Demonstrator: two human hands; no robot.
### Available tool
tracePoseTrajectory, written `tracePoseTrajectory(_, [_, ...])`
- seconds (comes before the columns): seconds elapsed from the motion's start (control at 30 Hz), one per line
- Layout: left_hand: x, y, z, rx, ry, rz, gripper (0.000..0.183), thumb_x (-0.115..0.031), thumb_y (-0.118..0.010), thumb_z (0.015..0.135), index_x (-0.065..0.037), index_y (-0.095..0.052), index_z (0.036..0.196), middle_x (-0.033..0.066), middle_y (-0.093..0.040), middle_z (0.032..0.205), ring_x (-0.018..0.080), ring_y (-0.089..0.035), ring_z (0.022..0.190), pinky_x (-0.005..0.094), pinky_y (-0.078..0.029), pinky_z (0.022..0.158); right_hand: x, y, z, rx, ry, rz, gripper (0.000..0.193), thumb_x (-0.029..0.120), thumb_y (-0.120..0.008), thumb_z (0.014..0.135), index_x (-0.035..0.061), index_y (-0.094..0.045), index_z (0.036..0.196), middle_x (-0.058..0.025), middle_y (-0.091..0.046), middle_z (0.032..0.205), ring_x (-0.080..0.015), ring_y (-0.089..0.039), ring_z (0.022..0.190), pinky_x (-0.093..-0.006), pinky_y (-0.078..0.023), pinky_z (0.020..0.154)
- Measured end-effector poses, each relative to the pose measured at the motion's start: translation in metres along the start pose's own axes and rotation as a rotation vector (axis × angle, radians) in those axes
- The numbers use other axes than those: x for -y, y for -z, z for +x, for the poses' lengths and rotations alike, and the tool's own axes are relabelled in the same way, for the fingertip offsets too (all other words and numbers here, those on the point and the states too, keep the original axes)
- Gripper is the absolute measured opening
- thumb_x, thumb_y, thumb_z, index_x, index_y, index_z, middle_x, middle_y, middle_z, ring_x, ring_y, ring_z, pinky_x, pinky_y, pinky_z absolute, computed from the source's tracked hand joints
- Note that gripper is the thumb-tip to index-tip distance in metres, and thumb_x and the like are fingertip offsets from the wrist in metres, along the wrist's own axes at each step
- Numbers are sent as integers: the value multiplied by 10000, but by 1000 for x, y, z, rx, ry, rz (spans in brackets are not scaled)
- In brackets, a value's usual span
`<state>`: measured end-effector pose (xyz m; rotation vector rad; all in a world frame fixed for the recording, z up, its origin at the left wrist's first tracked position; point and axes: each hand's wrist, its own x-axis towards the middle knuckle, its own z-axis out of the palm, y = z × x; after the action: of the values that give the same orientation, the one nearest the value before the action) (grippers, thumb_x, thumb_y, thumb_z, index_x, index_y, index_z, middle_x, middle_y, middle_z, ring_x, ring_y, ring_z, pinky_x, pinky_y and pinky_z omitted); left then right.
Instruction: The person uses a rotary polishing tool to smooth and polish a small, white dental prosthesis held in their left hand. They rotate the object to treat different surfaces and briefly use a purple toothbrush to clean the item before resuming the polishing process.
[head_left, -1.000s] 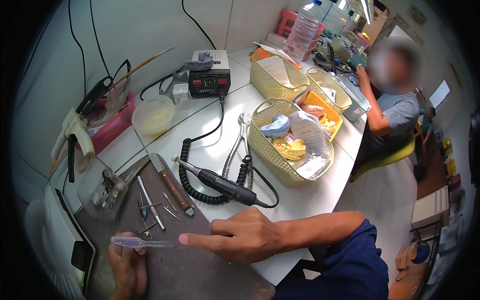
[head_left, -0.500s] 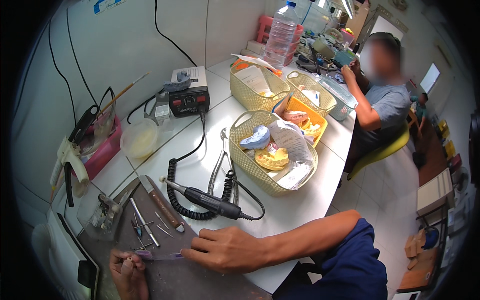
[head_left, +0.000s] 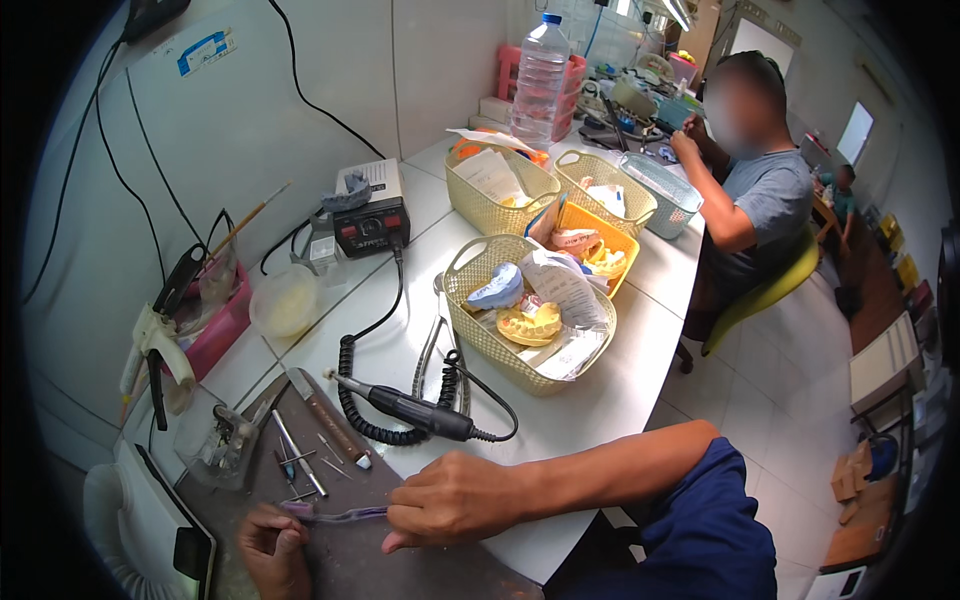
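A thin, purplish strip (head_left: 345, 516) stretches between my two hands, low over the dark grey work mat (head_left: 350, 565). My left hand (head_left: 272, 550), at the lower left, has its fingers curled at the strip's wider purple end; what lies inside them is partly hidden. My right hand (head_left: 450, 500) is closed round the other end, back of the hand up, thumb pointing down to the left. Just beyond the strip lie a slim metal tool (head_left: 300, 455), several small pins and burs (head_left: 332, 460), and a knife with a brown wooden handle (head_left: 330, 418).
A black rotary handpiece (head_left: 415, 408) with a coiled cord runs to its control box (head_left: 372, 215). Mesh baskets (head_left: 530, 365) of dental models and papers stand behind it. Left are a glue gun (head_left: 165, 350), a pink container (head_left: 225, 320) and a clear tub (head_left: 285, 300). A co-worker (head_left: 760, 190) sits far right.
The view has shifted slightly. My right hand has turned, its fingers drawing in and its thumb now showing. The left hand's fingers have shifted; the strip looks darker and straighter.
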<state>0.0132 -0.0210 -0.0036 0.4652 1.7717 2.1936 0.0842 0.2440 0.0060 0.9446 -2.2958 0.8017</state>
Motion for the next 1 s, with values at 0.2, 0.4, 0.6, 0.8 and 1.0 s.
tracePoseTrajectory(0.2, [-5, -7, -8, 57, -87, 269, 184, -78, -754, 786, -54, -575, 824, 37, -555, 779, 109, -539, 677, 229, -443, 621, 9, 8, 11, -53, -57, 5, 251, 187, -608, 895, 73, -467, 722, -30, -451, 639, -165, -519, 501, -294, -426, 415])
tracePoseTrajectory(0.4, [-6, -11, -10, 116, -103, 281, 141, -16, -737, 772, -40, -599, 790, 59, -573, 789, 118, -569, 704, 231, -462, 636, 3, 1, 1, -17, 17, 24, 135, 155, -623, 878, 42, -602, 949, -21, -552, 754, -131, -563, 529, -260, -443, 418])
tracePoseTrajectory(0.6, [-6, -9, -9, 196, -153, 410, 158, 4, -730, 772, -21, -588, 836, 73, -596, 847, 126, -589, 734, 246, -486, 672, 4, 1, 7, 52, 2, -59, 255, 126, -645, 810, 50, -610, 1051, -20, -565, 813, -119, -579, 546, -257, -449, 420])
tracePoseTrajectory(0.8, [-9, -18, -16, 247, 89, 200, 347, 74, -707, 750, -22, -509, 1019, 71, -605, 889, 132, -620, 795, 268, -511, 737, 11, -13, 10, 92, 77, -28, 422, 99, -605, 752, 49, -577, 1170, -55, -569, 903, -135, -609, 622, -263, -481, 464])
tracePoseTrajectory(1.0, [-12, -22, -13, 284, 108, 222, 348, 108, -717, 719, 10, -540, 1003, 89, -626, 909, 120, -635, 839, 252, -516, 772, 14, -18, 15, 82, 90, 58, 277, 79, -580, 778, 52, -544, 1051, -57, -528, 897, -177, -620, 635, -298, -486, 476])
